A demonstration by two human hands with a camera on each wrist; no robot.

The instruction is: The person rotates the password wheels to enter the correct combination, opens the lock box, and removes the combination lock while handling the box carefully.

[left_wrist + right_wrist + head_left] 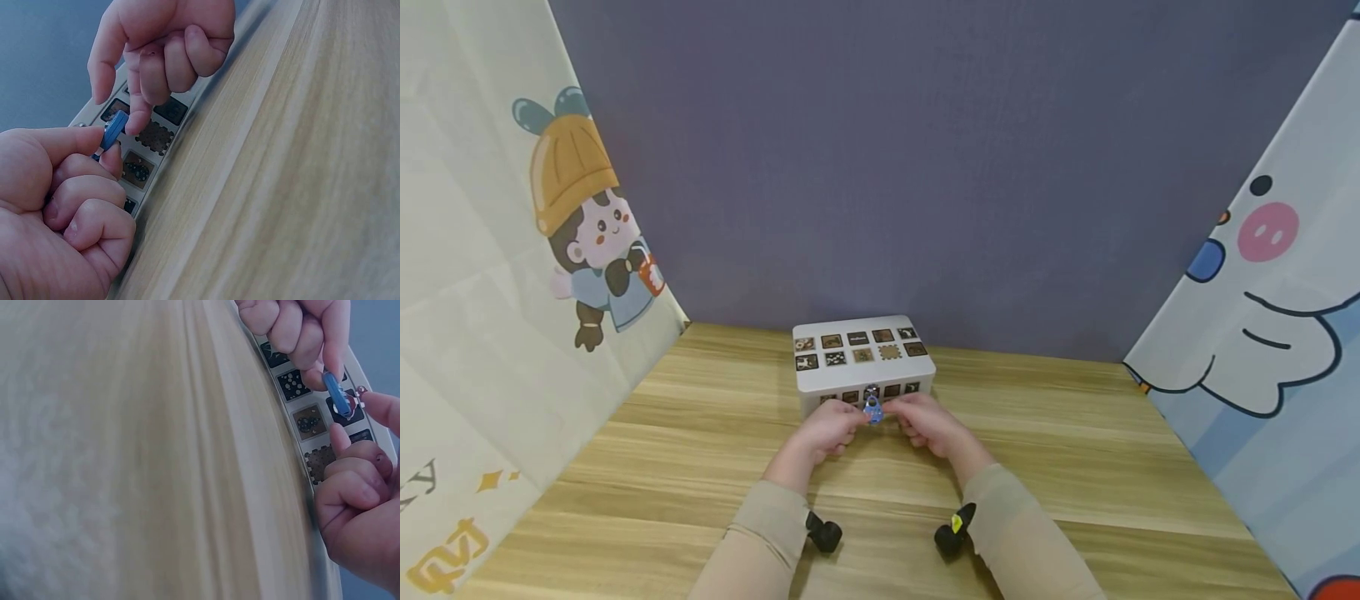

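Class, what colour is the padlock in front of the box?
The padlock is blue, shown best in the head view.

Near the centre of the frame there is one box [850, 382], with one metal clasp [871, 390] on its front and one padlock [872, 412]. The lid carries ten small pictures [862, 355], in two rows of five; fingers hide part of the front, so its pictures cannot be fully counted. There are two hands, one left hand [830, 427] and one right hand [928, 423]. Two sleeves [767, 521] and two black gadgets [824, 535] show at lower centre. One table [1075, 467] fills the lower part, and one dark wall [925, 167] the top middle. Two printed sheets [460, 208] flank it, with one cartoon child [595, 217] at left and one pink snout [1268, 232] at right.
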